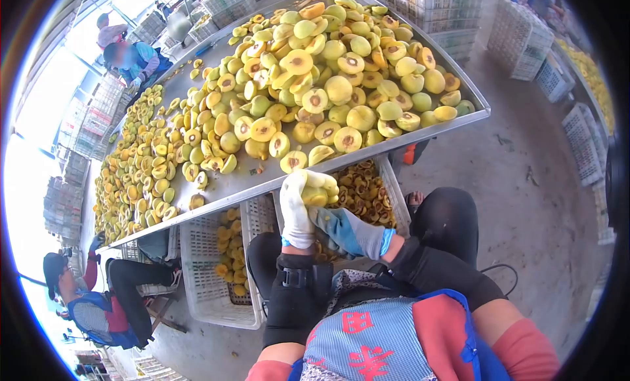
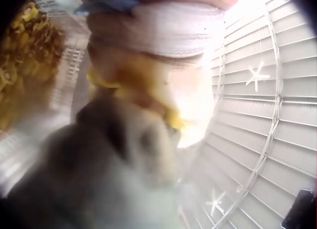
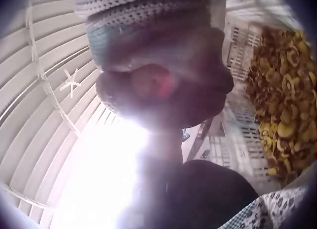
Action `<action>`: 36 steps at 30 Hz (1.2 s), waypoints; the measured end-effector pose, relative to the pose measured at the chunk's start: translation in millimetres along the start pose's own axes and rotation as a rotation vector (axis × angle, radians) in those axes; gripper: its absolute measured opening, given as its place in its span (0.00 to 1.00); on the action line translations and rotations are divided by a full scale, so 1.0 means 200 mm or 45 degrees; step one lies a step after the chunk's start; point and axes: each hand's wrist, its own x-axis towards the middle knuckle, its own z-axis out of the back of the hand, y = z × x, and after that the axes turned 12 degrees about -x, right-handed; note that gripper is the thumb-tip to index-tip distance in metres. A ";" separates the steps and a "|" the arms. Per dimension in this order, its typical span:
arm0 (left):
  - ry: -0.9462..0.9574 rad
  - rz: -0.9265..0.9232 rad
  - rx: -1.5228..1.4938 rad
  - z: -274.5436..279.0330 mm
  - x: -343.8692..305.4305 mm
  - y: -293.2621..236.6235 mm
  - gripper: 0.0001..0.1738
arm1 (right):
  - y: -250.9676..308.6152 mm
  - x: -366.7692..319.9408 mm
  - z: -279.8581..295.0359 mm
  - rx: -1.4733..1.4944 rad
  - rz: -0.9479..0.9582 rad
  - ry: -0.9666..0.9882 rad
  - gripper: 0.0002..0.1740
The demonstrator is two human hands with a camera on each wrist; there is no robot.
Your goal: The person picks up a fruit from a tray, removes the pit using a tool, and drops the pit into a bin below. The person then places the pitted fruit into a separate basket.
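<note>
My left hand (image 1: 300, 200), in a white glove with yellowed fingers, is just past the table's near edge, over a crate. Its fingers curl around a piece of yellow stone fruit (image 2: 173, 117), mostly hidden by the gloves and blurred in the left wrist view. Against it from the right comes my right hand (image 1: 351, 231), in a blue-grey glove. In the right wrist view its fingers are curled around a small reddish thing (image 3: 163, 85); I cannot tell what that is. Halved yellow fruits (image 1: 298, 63) with brown centres are heaped on the metal table (image 1: 252, 181) ahead.
Beneath the table edge, a white crate (image 1: 387, 184) holds brownish fruit halves, and another crate (image 1: 197, 269) to its left holds yellow ones. Someone in a cap (image 1: 85, 302) sits at the left. Stacked crates (image 1: 515, 40) stand on the floor at the right.
</note>
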 end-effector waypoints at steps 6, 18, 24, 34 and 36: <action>-0.566 -0.080 -0.525 0.09 0.03 -0.13 0.15 | 0.05 0.00 -0.10 0.413 0.034 0.003 0.36; -0.518 -0.799 0.892 0.19 -0.03 -0.33 0.18 | 0.10 0.02 0.03 0.814 -0.058 0.525 0.36; -0.046 -0.919 1.236 0.07 0.09 -0.04 0.24 | 0.10 0.01 0.03 0.732 -0.238 0.634 0.36; -0.295 0.014 1.940 0.07 0.40 -0.17 0.16 | 0.05 0.05 0.09 0.947 -0.172 0.503 0.37; -0.199 -0.194 1.773 0.11 0.44 -0.08 0.18 | 0.04 0.06 0.09 0.970 -0.189 0.418 0.37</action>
